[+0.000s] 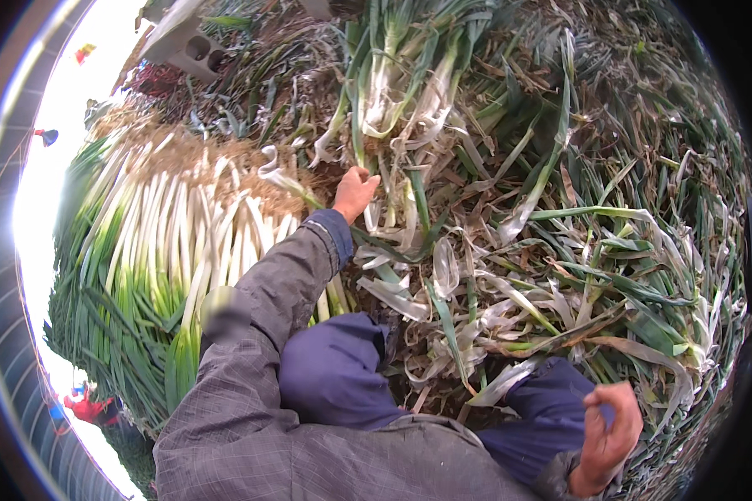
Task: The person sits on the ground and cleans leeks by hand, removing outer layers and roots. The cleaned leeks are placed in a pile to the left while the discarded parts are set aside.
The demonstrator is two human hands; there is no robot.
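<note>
My left hand [356,193] reaches forward, thumb and fingers drawn together at the root end of an upright green onion stalk [360,141]. Whether the fingers grip that stalk is hard to make out. Just beyond it stands a bundle of untrimmed green onions [385,81], their roots and dry outer skins hanging loose. Over my right knee, my right hand [611,432] is loosely curled, with a gap between its fingers and nothing visible in it. Left of my forearm lies a thick row of cleaned green onions [163,232], white stems and roots towards the far side.
Peeled leaves and skins [476,313] litter the ground around my knees. More green onions and leaves [664,156] heap up on the right. A hollow concrete block [191,50] stands at the back left. Ribbed sheeting [12,300] curves along the left edge.
</note>
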